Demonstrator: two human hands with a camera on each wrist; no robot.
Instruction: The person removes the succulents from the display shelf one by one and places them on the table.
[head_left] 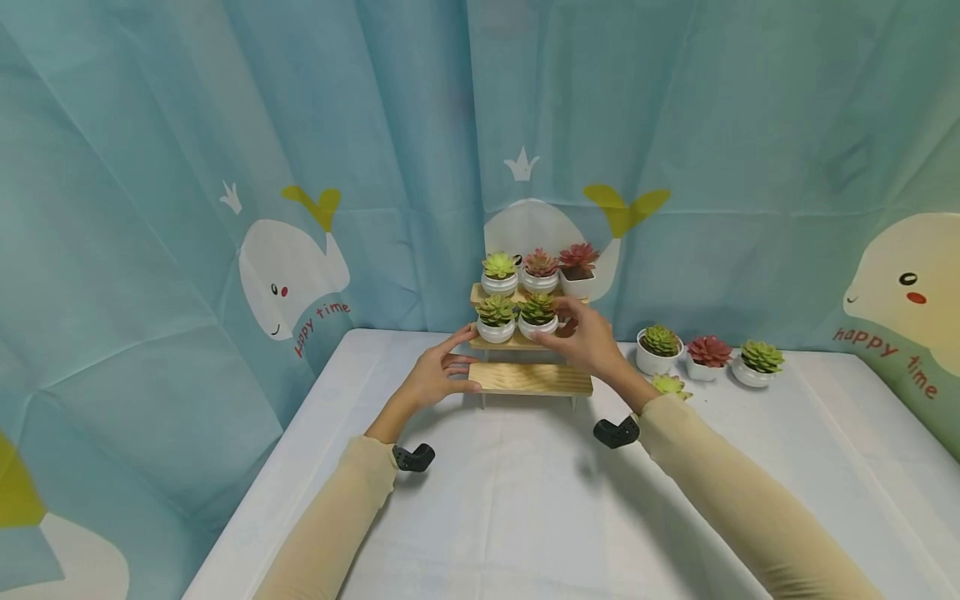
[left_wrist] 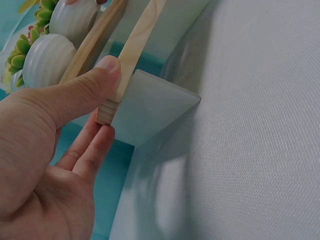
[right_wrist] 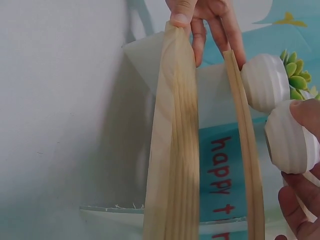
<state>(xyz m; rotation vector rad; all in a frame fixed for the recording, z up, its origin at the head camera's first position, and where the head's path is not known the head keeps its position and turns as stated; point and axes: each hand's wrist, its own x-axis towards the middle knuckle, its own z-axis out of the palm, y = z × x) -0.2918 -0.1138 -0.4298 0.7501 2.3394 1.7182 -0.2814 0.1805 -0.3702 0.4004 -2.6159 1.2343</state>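
A three-step wooden shelf stand stands near the back of the table. My left hand holds its left end, with the thumb on the lowest step and fingers at the end of that plank. On the middle step, my right hand grips the white pot of a green succulent. Another green potted succulent sits just to its left. The top step carries a light green succulent, a reddish one and a dark red one. The lowest step bears no pot.
Right of the stand are a green succulent, a red one and another green one. A yellow-green succulent is partly hidden by the right forearm. A blue curtain hangs behind the white table.
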